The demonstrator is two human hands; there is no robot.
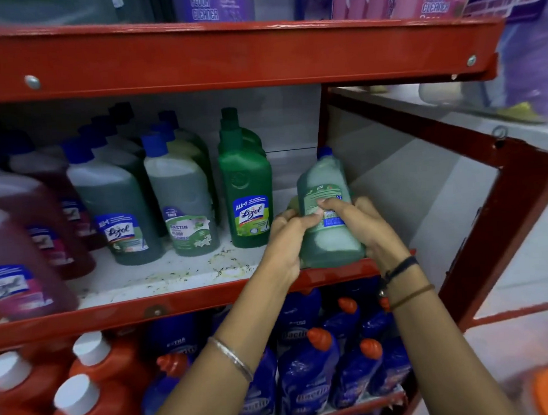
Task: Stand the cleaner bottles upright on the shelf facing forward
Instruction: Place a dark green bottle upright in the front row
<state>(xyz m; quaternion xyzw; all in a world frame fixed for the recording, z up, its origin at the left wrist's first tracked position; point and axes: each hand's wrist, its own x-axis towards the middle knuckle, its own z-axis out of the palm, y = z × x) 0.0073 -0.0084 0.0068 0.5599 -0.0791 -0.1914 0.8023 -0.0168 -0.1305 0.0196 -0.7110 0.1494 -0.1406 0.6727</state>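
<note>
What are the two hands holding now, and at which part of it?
Both hands hold one green bottle with a blue cap: the left hand at its left side, the right hand at its right side, thumbs across the label.

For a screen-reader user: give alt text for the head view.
Two hands, left hand and right hand, grip a pale green bottle at the right end of a red shelf, its back label toward the camera. Green bottles stand upright to its left, labels forward.

The red shelf (188, 300) carries upright cleaner bottles. Left of the green bottle (249, 189) stand grey-green bottles (182, 197), then maroon ones (15, 255).
</note>
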